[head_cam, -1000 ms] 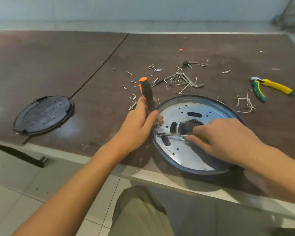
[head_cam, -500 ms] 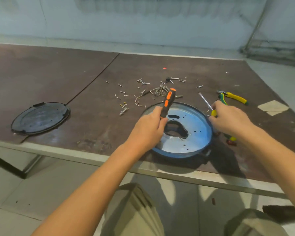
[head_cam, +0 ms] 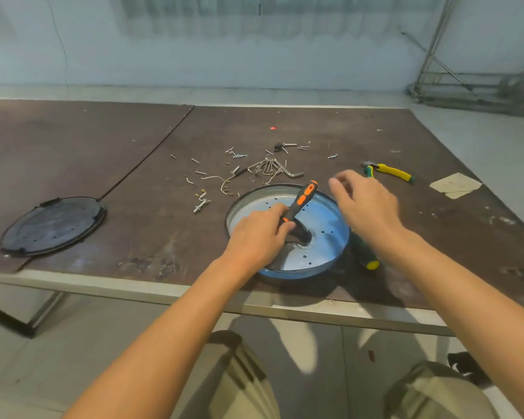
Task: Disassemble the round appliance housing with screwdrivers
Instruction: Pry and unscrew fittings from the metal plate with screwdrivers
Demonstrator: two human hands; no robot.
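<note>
The left grip is closed round the lower part of an orange-and-black screwdriver, fingers curled about the handle. The handle leans up and away toward the right. Its shaft runs down to the dark opening in the middle of the housing, and the tip is hidden behind the fingers. The right grip hangs wide above the housing's far right rim, fingers loosely spread and holding nothing. It is blurred, so I cannot tell whether it touches the rim.

The housing is a shallow round metal dish with a dark rim. It lies open side up on the table, near the front edge and before the person. Small holes dot its pale floor.

Just beside the housing on the right lies a second screwdriver with a green-and-yellow handle, partly under the right forearm. Farther back on the right are pliers with yellow-and-green handles, and beyond them a scrap of paper. Behind the housing, loose screws and hex keys are scattered, with a bolt to their left. A round black cover lies well apart at the table's left, flat by the front edge.
</note>
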